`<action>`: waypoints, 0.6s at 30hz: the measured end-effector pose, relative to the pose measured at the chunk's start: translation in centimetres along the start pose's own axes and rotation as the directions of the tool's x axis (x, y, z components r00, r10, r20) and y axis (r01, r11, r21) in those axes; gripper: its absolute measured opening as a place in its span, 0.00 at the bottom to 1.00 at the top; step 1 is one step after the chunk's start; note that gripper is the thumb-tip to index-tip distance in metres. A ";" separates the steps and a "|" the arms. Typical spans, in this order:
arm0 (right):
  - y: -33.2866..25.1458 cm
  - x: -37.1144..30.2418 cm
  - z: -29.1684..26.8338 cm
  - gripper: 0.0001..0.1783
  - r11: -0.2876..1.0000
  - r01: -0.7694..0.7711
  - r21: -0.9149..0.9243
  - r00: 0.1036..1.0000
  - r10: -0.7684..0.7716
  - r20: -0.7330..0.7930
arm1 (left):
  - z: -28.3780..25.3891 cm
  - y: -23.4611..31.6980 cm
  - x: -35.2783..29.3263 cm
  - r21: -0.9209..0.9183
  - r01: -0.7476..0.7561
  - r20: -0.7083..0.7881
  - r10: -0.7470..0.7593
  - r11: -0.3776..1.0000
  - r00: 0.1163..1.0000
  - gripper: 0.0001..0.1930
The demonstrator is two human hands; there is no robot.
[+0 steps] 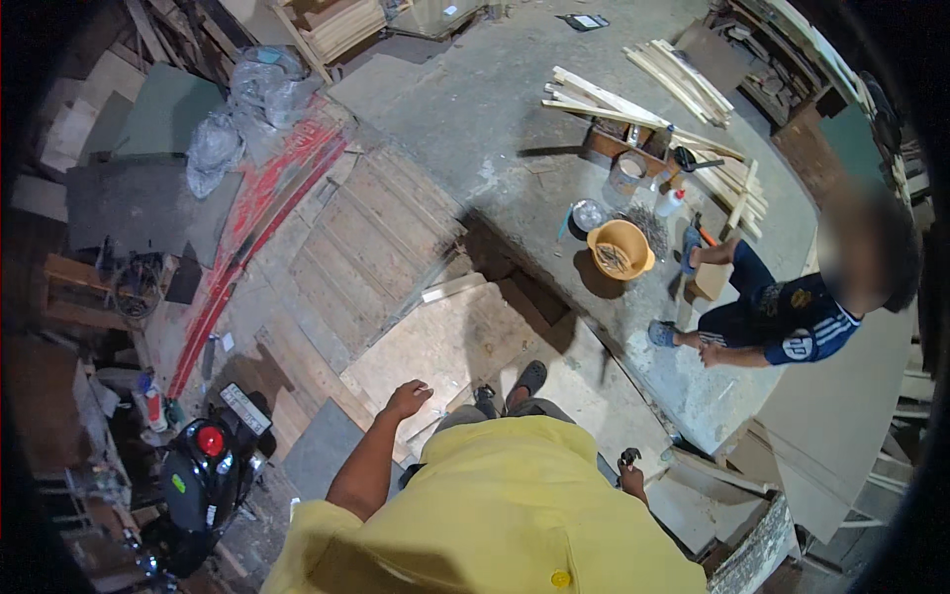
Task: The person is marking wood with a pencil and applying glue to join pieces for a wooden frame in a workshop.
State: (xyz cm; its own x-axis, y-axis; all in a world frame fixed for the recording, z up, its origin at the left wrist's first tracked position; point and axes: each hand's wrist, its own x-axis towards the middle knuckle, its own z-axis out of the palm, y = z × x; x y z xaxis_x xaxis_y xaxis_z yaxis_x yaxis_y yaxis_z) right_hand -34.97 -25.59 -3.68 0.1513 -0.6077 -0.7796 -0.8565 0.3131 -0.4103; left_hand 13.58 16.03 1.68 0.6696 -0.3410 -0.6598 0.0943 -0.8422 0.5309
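My left hand (408, 399) hangs out in front of my yellow shirt, above the pale plywood floor panel (435, 342). Its fingers look loosely stretched and apart, and I make out nothing held in them. Down at my other side, my right hand (631, 479) is closed around a hammer; the dark metal hammer head (629, 457) sticks up past my fist, while its handle is mostly hidden. Between the hands, my feet in dark shoes stand on the plywood, beside a dark gap in the boards.
A person (792, 307) sits at right on a raised concrete slab (495, 129), near a yellow basin (620, 249), a white bottle (670, 202) and wooden strips (683, 79). An open pit (529, 292) lies ahead. At left are a red metal beam (252, 243) and a motorcycle (203, 475).
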 end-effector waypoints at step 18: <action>-34.0 2.0 18.6 0.26 0.955 0.074 -0.289 0.971 -0.003 0.240 | -14.4 -0.2 15.7 -0.167 -0.025 -0.024 0.021 0.986 0.999 0.19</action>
State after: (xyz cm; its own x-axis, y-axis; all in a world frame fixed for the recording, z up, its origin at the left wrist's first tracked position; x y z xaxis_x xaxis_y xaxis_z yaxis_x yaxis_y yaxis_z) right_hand 3.63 -23.88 -0.05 0.2673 -0.4158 -0.8693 -0.9490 0.0432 -0.3125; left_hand 34.75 16.90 -1.15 0.6892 -0.3481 -0.6355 0.1993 -0.7522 0.6281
